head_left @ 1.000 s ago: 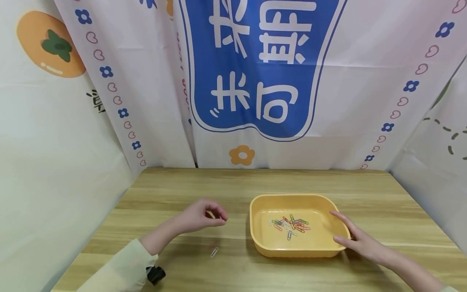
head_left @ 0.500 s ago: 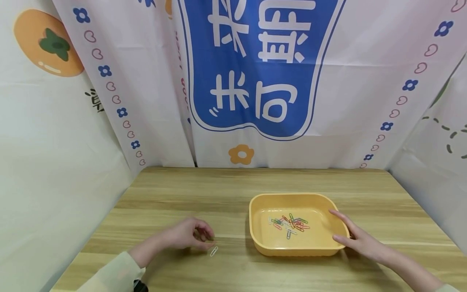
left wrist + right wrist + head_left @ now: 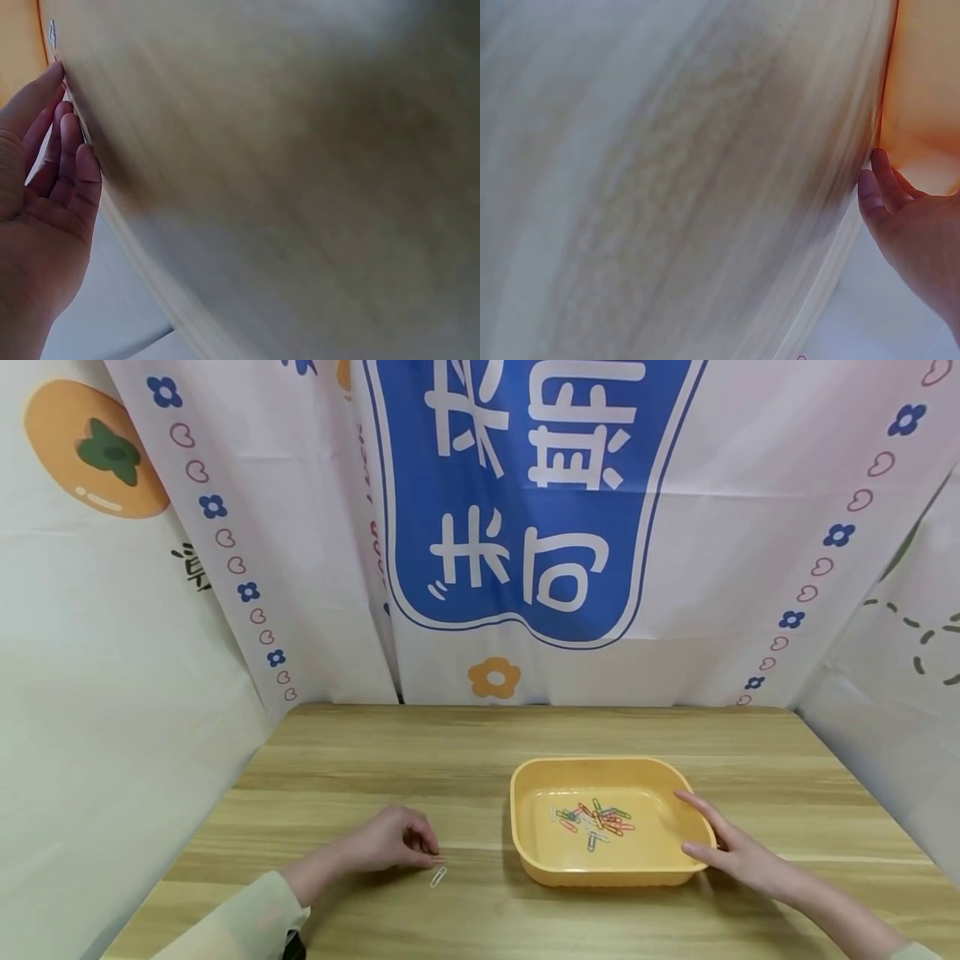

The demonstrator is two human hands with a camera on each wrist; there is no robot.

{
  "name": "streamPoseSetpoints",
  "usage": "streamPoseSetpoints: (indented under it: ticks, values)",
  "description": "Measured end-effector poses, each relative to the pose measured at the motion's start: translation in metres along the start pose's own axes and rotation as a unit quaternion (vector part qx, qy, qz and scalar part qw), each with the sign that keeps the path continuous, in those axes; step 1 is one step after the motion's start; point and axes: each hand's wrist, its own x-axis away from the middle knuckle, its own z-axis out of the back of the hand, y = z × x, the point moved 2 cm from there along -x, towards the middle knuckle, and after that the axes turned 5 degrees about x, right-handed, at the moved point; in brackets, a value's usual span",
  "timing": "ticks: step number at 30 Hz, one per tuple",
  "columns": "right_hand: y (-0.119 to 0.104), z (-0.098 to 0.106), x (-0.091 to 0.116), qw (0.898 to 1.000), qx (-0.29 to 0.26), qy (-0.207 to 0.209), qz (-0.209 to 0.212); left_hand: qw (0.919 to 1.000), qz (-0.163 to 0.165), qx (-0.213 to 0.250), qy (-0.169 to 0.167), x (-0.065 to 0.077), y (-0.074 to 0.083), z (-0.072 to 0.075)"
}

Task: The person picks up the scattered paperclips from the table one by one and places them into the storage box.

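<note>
A white paper clip [image 3: 438,877] lies on the wooden table, left of the yellow plastic tray [image 3: 615,878]. My left hand [image 3: 395,841] rests low beside this clip, its thumb and fingers bent with the tips close together just behind it. In the left wrist view the clip [image 3: 52,34] shows beyond the fingertips of the left hand [image 3: 45,180]; nothing held can be made out. My right hand [image 3: 738,853] holds the tray's right side, with thumb and index finger over the rim and other fingers against the outside. Several coloured paper clips [image 3: 600,818] lie inside the tray.
The wooden table [image 3: 390,752] reaches back to a white printed cloth [image 3: 750,568] hanging behind it. More cloth [image 3: 112,710] hangs along the left side and the right. A dark object [image 3: 294,946] sits at my left cuff.
My left hand has come down and to the left, from above the table to beside the white paper clip. The right hand keeps its hold on the tray.
</note>
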Motion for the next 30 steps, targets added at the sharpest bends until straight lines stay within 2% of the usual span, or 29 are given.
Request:
streamPoseSetpoints:
  ticks: [5, 11, 15, 25, 30]
  values:
    - [-0.001, 0.002, 0.0, 1.0, 0.005, 0.0, -0.001, 0.9999, -0.017, 0.001, -0.003, -0.002, -0.004, 0.0]
    - [-0.001, 0.001, 0.0, 1.0, 0.003, 0.001, 0.012, 0.9999, -0.017, 0.004, -0.001, -0.002, -0.004, 0.0]
    - [0.0, 0.0, -0.001, 1.0, -0.011, -0.003, 0.021, 0.9999, -0.003, 0.009, -0.012, -0.003, -0.002, 0.001]
    - [0.0, -0.001, 0.0, 0.999, -0.022, -0.012, 0.024, 0.9968, 0.056, 0.017, -0.055, -0.012, 0.011, 0.005]
    - [0.0, 0.0, 0.0, 0.999, -0.03, -0.014, 0.02, 0.9951, 0.066, 0.008, -0.074, -0.016, 0.012, 0.006]
